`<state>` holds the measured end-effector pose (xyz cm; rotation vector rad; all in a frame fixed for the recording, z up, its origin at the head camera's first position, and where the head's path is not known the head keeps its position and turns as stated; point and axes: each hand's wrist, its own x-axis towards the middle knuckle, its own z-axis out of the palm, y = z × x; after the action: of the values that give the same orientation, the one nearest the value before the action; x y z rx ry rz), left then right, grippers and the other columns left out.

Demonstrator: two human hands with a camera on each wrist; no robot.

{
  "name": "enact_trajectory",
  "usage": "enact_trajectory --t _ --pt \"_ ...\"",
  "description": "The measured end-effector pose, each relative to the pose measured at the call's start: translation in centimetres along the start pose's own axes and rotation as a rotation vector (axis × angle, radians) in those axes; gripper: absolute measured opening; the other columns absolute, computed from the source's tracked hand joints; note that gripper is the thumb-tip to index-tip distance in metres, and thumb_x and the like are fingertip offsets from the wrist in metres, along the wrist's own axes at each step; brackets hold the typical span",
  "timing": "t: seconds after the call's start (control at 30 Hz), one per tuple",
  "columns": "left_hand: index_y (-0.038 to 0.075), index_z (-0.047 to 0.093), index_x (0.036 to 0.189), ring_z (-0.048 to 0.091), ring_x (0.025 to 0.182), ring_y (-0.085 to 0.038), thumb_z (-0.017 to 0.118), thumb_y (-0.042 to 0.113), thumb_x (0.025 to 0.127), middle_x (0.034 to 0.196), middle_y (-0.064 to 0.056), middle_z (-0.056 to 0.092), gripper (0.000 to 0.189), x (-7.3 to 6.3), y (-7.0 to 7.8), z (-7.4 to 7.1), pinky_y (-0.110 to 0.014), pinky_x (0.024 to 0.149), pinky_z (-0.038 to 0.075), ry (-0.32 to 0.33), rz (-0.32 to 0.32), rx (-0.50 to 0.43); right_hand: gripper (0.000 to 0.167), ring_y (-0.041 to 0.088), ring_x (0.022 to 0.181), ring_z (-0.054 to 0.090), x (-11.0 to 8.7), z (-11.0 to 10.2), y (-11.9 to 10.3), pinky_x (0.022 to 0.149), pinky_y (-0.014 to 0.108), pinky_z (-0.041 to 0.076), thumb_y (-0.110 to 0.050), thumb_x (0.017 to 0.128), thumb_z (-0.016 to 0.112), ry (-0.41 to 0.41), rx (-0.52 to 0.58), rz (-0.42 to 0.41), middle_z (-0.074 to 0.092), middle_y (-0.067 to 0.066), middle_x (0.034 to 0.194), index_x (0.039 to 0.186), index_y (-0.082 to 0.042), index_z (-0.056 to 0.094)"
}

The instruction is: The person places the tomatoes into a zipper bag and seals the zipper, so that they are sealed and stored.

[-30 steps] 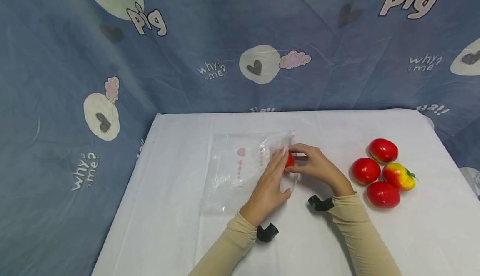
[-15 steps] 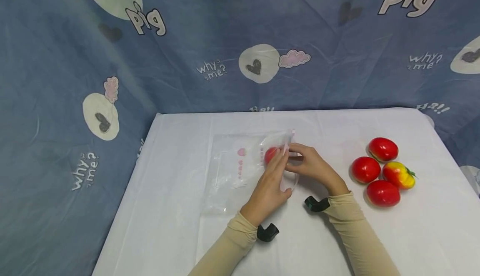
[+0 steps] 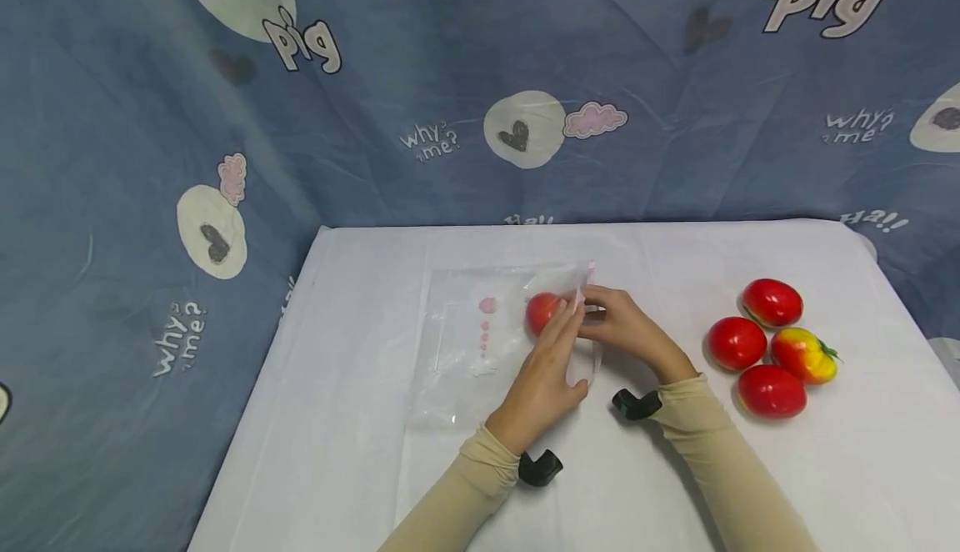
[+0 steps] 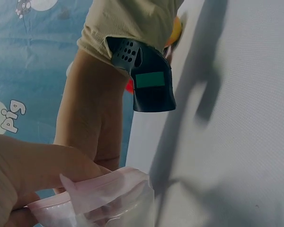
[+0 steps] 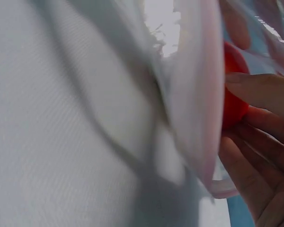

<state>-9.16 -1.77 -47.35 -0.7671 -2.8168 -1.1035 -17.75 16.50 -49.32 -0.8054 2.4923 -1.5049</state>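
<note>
A clear zip bag (image 3: 450,368) with pink heart prints lies on the white table, its pink-edged mouth facing right. My left hand (image 3: 536,377) grips the mouth's rim, the thumb lying over the pink strip (image 4: 113,189) in the left wrist view. A round red fruit (image 3: 542,312), its exact kind unclear, is inside the bag just past the mouth. My right hand (image 3: 630,331) reaches in at the opening. In the right wrist view its thumb and fingers are curled about the red fruit (image 5: 235,106); the bag wall and left hand hide part of this.
To the right of my right arm lie three red fruits (image 3: 771,391) and a red-and-yellow one (image 3: 804,355) with a green stem, grouped closely. Black camera mounts (image 3: 540,469) jut from both wrists. A blue printed cloth (image 3: 420,52) hangs behind the table (image 3: 337,327).
The red fruit has moved left through the bag's mouth to the inside, with my right hand following slightly. My left hand keeps its hold on the rim. The head view has shifted a little.
</note>
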Motion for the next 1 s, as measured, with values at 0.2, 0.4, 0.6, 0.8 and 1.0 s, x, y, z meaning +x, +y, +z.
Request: enact_trajectory --t 0.2,0.4,0.6,0.8,1.0 --pt "0.008 0.025 0.164 0.02 0.162 -0.023 0.086 0.0 0.075 0.173 -0.005 0.024 0.108 0.0 0.2 -0.2 -0.036 0.127 0.033 0.007 0.002 -0.001 0.041 0.041 0.117 0.069 0.7 -0.2 0.0 0.1 0.05 0.059 0.003 0.085 0.079 -0.03 -0.04 0.012 0.072 0.023 0.123 0.125 0.006 0.068" --pt "0.007 0.026 0.164 0.02 0.162 -0.023 0.085 -0.002 0.075 0.174 -0.004 0.022 0.107 -0.1 0.2 -0.1 -0.036 0.128 0.031 0.013 0.017 0.004 0.04 0.038 0.116 0.069 1.2 0.2 0.2 0.098 0.048 0.06 0.003 0.086 0.077 -0.028 -0.062 0.001 0.072 0.024 0.124 0.125 0.007 0.069" --pt "0.005 0.028 0.163 0.024 0.16 -0.026 0.086 -0.001 0.074 0.173 -0.005 0.023 0.106 -0.1 0.1 0.0 -0.035 0.128 0.03 0.047 0.052 0.036 0.036 0.036 0.115 0.071 1.8 0.7 -0.2 0.098 0.04 0.059 -0.002 0.091 0.073 -0.023 -0.101 -0.008 0.074 0.02 0.123 0.127 0.004 0.07" --pt "0.005 0.028 0.163 0.025 0.16 -0.029 0.085 -0.002 0.074 0.173 -0.006 0.022 0.106 -0.1 0.3 0.0 -0.035 0.13 0.026 0.054 0.054 0.023 0.032 0.038 0.118 0.07 2.4 1.3 -0.6 0.101 0.049 0.057 -0.005 0.096 0.067 -0.033 -0.117 0.009 0.074 0.02 0.124 0.127 0.002 0.071" --pt "0.006 0.028 0.163 0.023 0.161 -0.027 0.085 -0.004 0.074 0.173 -0.006 0.023 0.105 -0.1 0.3 -0.2 -0.039 0.13 0.025 0.053 0.051 -0.002 0.035 0.042 0.115 0.07 3.0 1.9 -0.8 0.1 0.057 0.056 -0.001 0.092 0.069 -0.049 -0.145 -0.021 0.074 0.024 0.122 0.127 0.004 0.069"
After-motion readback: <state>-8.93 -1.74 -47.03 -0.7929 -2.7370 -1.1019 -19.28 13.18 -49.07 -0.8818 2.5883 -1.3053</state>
